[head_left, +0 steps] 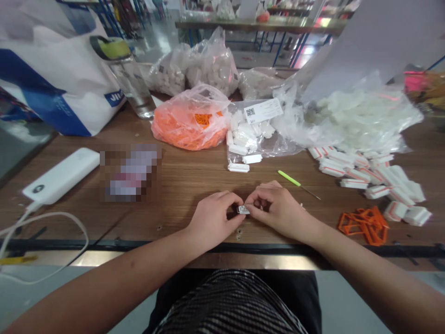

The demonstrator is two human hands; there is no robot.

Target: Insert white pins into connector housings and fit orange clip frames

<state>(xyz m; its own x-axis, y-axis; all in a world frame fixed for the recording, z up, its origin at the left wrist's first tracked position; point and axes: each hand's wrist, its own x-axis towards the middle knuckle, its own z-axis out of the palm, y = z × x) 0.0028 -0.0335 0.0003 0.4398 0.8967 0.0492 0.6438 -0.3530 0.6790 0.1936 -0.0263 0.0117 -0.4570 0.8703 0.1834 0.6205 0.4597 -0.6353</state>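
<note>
small white part (pixel 244 210), dark spots on top; left fingers (pixel 235 199), right fingers (pixel 256 212) pinching it.

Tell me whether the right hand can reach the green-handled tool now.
Likely yes: the green-handled tool lies close beyond the right hand, nothing visible between, though that hand is busy with a small white piece.

White power bank (pixel 64 175) with a cable (pixel 34 207) plugged in, green-lidded bottle (pixel 130 83) beside a white and blue bag (pixel 83 76), long table (pixel 295 25) in the background.
</note>
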